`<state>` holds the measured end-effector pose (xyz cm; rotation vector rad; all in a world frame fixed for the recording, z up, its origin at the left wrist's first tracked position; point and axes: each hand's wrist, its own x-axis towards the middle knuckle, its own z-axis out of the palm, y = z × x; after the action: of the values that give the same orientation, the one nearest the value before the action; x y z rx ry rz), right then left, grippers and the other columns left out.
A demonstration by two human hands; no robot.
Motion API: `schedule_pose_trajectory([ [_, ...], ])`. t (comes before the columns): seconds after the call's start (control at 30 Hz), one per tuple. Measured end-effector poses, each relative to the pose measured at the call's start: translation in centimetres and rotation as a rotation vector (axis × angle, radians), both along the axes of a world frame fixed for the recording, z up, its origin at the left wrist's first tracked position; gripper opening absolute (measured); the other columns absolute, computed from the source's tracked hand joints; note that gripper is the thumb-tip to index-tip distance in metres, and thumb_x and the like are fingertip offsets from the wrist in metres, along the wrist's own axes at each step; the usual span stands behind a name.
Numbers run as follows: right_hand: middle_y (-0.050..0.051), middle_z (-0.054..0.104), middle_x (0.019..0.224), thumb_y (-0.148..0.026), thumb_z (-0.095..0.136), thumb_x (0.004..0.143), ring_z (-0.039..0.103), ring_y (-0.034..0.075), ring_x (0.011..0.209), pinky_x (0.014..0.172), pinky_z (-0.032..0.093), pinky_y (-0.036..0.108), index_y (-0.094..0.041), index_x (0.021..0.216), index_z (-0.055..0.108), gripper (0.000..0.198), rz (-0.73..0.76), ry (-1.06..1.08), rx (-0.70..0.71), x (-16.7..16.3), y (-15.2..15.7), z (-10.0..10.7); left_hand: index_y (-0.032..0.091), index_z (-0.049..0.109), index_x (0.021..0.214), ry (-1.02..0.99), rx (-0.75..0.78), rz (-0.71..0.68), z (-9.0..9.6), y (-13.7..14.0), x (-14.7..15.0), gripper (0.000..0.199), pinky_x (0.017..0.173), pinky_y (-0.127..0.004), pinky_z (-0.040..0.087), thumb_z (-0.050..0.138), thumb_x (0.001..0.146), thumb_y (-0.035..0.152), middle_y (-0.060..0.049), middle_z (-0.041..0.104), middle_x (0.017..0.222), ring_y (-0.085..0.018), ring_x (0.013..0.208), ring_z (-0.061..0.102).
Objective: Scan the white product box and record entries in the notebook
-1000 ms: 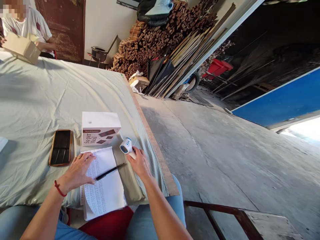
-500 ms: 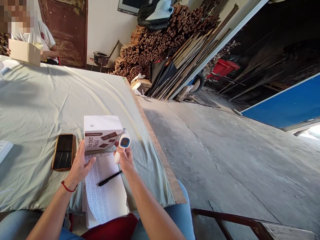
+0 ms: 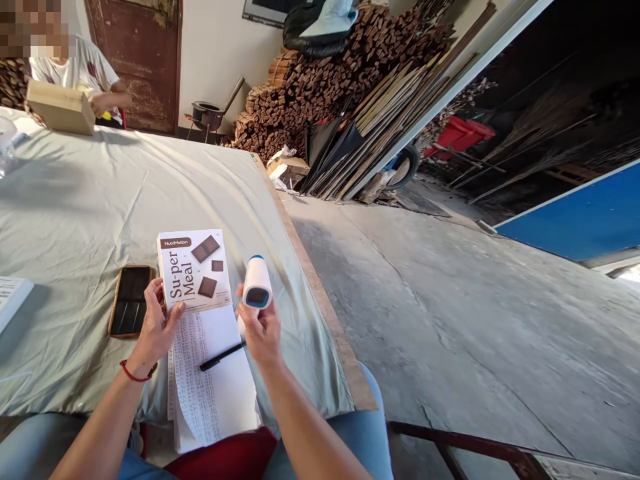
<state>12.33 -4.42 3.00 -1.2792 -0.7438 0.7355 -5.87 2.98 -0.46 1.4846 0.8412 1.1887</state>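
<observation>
My left hand (image 3: 161, 323) grips the lower left edge of a white "Su-per Meal" box (image 3: 205, 270), thumb on its front, which is tilted toward me. Chocolate-like bars are printed on that face. In my right hand (image 3: 263, 333) is a white infrared thermometer (image 3: 257, 280) with a blue-rimmed screen facing me; it is held upright just right of the box, apart from it. Below the box lies a handwritten notebook (image 3: 215, 400), overhanging the table's near edge, with a black pen (image 3: 221, 356) across its page. A phone in a brown case (image 3: 131, 303) rests left of my left hand.
A pale cloth covers the table (image 3: 200, 173); its bare wooden edge (image 3: 320, 293) runs along the right. Across the table a person (image 3: 103, 80) holds a cardboard box (image 3: 63, 107). A white device (image 3: 13, 300) sits at the left. Stacked firewood (image 3: 310, 93) stands behind.
My left hand has tilted the box so its printed front faces up toward me. The thermometer has moved slightly right, away from the box. The other person's cardboard box has turned a little.
</observation>
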Motion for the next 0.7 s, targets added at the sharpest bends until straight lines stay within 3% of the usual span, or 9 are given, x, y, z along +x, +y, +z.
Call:
schedule_pose_trajectory([
  [0.17,-0.001,0.055,0.060,-0.050,0.070,0.072,0.049,0.011,0.055,0.053,0.041,0.026,-0.019,0.065,0.058,0.034,0.436,0.243,-0.217,-2.2,-1.8,1.2,0.023,0.031,0.133,-0.018,-0.019,-0.048,0.4,0.1,-0.2,0.061,0.096,-0.044,0.056,0.067,0.091,0.050,-0.018,0.047,0.139,-0.028,0.126,0.055],
  [0.23,-0.001,0.056,0.062,-0.049,0.075,0.068,0.049,0.010,0.055,0.054,0.042,0.025,-0.018,0.067,0.060,0.035,0.429,0.284,-0.263,-2.8,-1.7,1.0,0.024,0.030,0.136,-0.023,-0.035,-0.060,0.5,0.1,-0.3,0.066,0.099,-0.045,0.055,0.069,0.089,0.049,-0.018,0.045,0.142,-0.028,0.128,0.054],
  [0.4,0.000,0.061,0.069,-0.053,0.080,0.067,0.053,0.011,0.058,0.056,0.044,0.025,-0.017,0.077,0.065,0.040,0.380,0.335,-0.216,-3.0,-1.5,0.2,0.024,0.028,0.142,-0.025,-0.062,-0.102,0.9,0.0,-0.4,0.072,0.104,-0.046,0.053,0.070,0.089,0.049,-0.017,0.045,0.145,-0.029,0.131,0.054],
  [0.7,0.002,0.065,0.073,-0.058,0.088,0.062,0.056,0.012,0.060,0.053,0.046,0.025,-0.018,0.085,0.071,0.049,0.369,0.501,-0.196,-3.1,-1.9,-0.7,0.026,0.028,0.143,-0.016,-0.017,-0.135,1.1,0.0,-0.3,0.067,0.105,-0.046,0.053,0.068,0.092,0.046,-0.016,0.046,0.144,-0.027,0.128,0.056],
])
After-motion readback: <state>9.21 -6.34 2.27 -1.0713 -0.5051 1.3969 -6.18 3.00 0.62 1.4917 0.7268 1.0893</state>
